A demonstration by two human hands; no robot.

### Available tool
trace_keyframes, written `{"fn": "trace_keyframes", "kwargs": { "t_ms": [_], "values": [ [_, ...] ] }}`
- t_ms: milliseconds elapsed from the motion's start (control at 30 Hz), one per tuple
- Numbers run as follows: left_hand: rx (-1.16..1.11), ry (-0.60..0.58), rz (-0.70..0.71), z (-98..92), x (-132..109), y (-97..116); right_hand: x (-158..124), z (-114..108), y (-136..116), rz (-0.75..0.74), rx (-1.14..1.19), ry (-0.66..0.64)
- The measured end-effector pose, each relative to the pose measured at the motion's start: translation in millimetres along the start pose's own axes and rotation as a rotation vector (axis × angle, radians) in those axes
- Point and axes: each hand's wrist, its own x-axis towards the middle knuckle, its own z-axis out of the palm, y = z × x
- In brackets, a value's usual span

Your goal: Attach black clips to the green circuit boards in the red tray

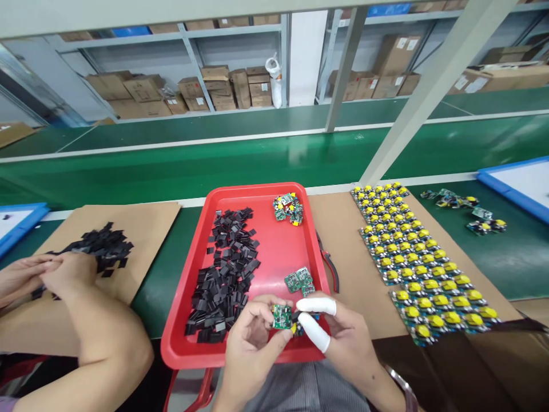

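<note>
My left hand (pixel 251 349) pinches a small green circuit board (pixel 282 316) between thumb and fingers, over the near edge of a red tray (pixel 174 349). White finger covers sit on the thumb and a finger of my right hand (pixel 347 340), which grips a small black piece (pixel 295 316) against the board's right side. Whether that piece is fixed to the board I cannot tell. Many flat black pieces (pixel 227 286) fill the tray's left half. A few circuit boards (pixel 301 278) lie just beyond my fingers, and a heap of boards with yellow parts (pixel 288 208) rests at the far right corner.
Right of the tray, red-handled pliers (pixel 330 269) and rows of yellow-topped boards (pixel 412 252) lie on cardboard (pixel 337 229). More loose boards (pixel 454 200) are farther right. At left, another person's hands (pixel 64 272) work by a black pile (pixel 105 246). A slanted post (pixel 433 91) rises behind.
</note>
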Motion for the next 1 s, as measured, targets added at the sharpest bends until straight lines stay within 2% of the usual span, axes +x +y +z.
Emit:
{"fn": "trace_keyframes", "kwargs": {
  "t_ms": [133,267,367,500,700,1000],
  "values": [
    [-0.015,0.056,-0.072,-0.9,-3.9,2.1,2.4,-1.9,-4.7,-0.030,-0.007,0.019],
    [-0.106,-0.040,-0.162,-8.3,-4.6,-1.3,6.2,-2.2,-10.4,-0.118,0.006,0.004],
    [-0.079,-0.047,-0.188,-12.3,-4.0,-4.6,8.8,1.0,-12.2,-0.136,0.020,-0.013],
    [0.061,-0.038,-0.185,-14.6,-3.7,-5.9,9.8,4.5,-14.0,-0.149,-0.008,-0.003],
    [0.189,-0.062,-0.154,-12.9,-1.8,-0.2,9.5,0.2,-20.6,-0.304,-0.202,-0.074],
    [0.302,-0.079,-0.072,-7.1,3.0,8.6,7.8,-1.1,-24.6,-0.293,-0.296,-0.162]
  ]
}}
